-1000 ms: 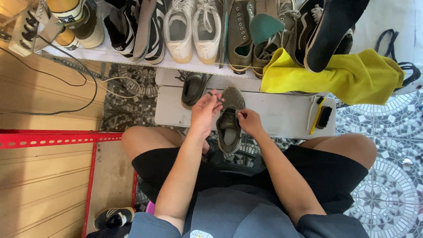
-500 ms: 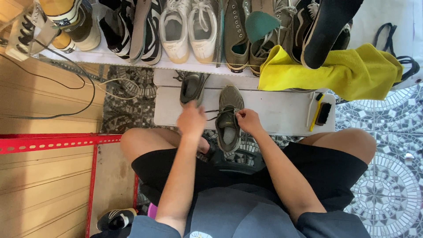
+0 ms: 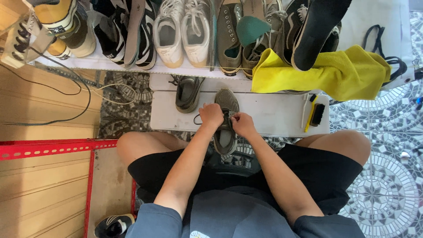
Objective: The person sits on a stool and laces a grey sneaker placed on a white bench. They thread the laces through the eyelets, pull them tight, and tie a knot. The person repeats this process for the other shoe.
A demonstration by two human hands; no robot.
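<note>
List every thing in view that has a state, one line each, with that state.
Grey shoe: upright on the white step, toe away from the person, both hands at its laces.
Left hand: closed on the laces.
Right hand: pinching the laces.
Second grey shoe: on the step, untouched.
Yellow cloth: draped, crumpled, over the shelf edge.
Brush: lying flat on the step.
</note>
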